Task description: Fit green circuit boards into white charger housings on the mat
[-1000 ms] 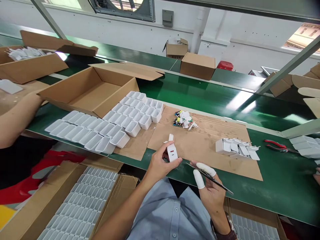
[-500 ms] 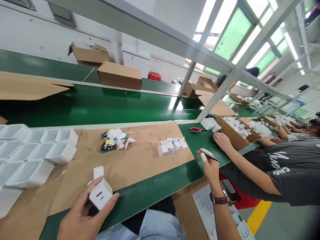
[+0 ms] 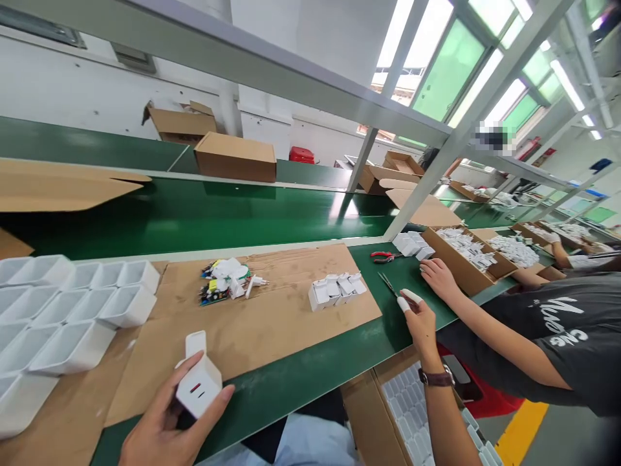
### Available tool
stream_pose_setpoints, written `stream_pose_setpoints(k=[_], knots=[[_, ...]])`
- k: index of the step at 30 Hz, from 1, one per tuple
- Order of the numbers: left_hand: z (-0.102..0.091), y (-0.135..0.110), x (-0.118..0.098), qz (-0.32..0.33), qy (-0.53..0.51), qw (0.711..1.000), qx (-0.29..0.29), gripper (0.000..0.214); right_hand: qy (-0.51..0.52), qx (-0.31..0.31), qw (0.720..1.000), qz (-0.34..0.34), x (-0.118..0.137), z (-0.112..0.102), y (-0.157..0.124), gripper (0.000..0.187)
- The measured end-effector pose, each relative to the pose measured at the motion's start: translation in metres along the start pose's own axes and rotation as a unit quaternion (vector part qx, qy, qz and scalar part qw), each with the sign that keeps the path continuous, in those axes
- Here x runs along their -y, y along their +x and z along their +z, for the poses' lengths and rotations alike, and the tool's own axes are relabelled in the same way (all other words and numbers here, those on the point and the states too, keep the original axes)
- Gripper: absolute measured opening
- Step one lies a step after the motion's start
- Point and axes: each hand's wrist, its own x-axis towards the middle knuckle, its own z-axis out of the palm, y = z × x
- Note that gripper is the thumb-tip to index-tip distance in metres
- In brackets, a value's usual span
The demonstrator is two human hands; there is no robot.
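My left hand [image 3: 177, 417] is closed around a white charger [image 3: 200, 387], its face with two port slots, one of them red inside, turned toward me. A white piece juts from its far side. My right hand [image 3: 418, 317], with white covers on two fingertips, grips tweezers [image 3: 388, 283] over the green bench, their tips pointing away to the left. On the cardboard sheet [image 3: 276, 336] lie circuit boards with white parts [image 3: 226, 281] and a short row of white housings with parts inside [image 3: 337, 291].
Open white housings [image 3: 72, 291] stand in rows at left. Red-handled pliers [image 3: 384, 257], white blocks [image 3: 413, 244] and a carton of small parts [image 3: 468, 255] are at right, beside a co-worker's hand [image 3: 439, 278]. A slanted metal post [image 3: 427, 175] rises behind. Below stands an open carton [image 3: 371, 414].
The tweezers have swung in my right hand, from lying across the fingers to pointing forward and left. My left hand still holds the charger. The view has shifted slightly.
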Motion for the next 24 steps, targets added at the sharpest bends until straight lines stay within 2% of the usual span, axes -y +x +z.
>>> stream_pose_setpoints(k=[3, 6, 10, 12, 15, 19, 21, 22, 24], knots=[[0.003, -0.008, -0.016, -0.023, -0.085, 0.996, 0.011, 0.075, 0.001, 0.012, 1.000, -0.019, 0.021, 0.000, -0.030, 0.059], [0.006, -0.008, -0.018, -0.003, -0.138, 0.990, 0.042, 0.075, 0.006, 0.054, 0.998, -0.040, 0.045, 0.013, -0.062, 0.053], [0.006, -0.006, -0.014, 0.010, -0.157, 0.987, 0.033, 0.072, 0.034, 0.192, 0.979, -0.060, 0.063, 0.046, -0.102, 0.043], [0.005, -0.007, -0.014, 0.017, -0.164, 0.986, 0.028, 0.071, 0.067, 0.278, 0.956, -0.063, 0.066, 0.068, -0.121, 0.038], [0.003, -0.008, -0.015, 0.029, -0.191, 0.980, 0.035, 0.071, 0.114, 0.400, 0.908, -0.057, 0.070, 0.103, -0.153, 0.032], [0.000, -0.018, -0.016, 0.088, -0.265, 0.957, 0.078, 0.080, 0.197, 0.541, 0.817, 0.000, 0.084, 0.140, -0.196, 0.035], [-0.002, -0.024, -0.016, 0.135, -0.275, 0.944, 0.123, 0.089, 0.247, 0.567, 0.786, 0.028, 0.093, 0.150, -0.213, 0.035], [-0.003, -0.027, -0.016, 0.158, -0.266, 0.940, 0.145, 0.092, 0.266, 0.564, 0.781, 0.033, 0.097, 0.152, -0.219, 0.033], [-0.006, -0.029, -0.016, 0.197, -0.226, 0.939, 0.167, 0.093, 0.287, 0.537, 0.793, 0.009, 0.102, 0.154, -0.224, 0.025]])
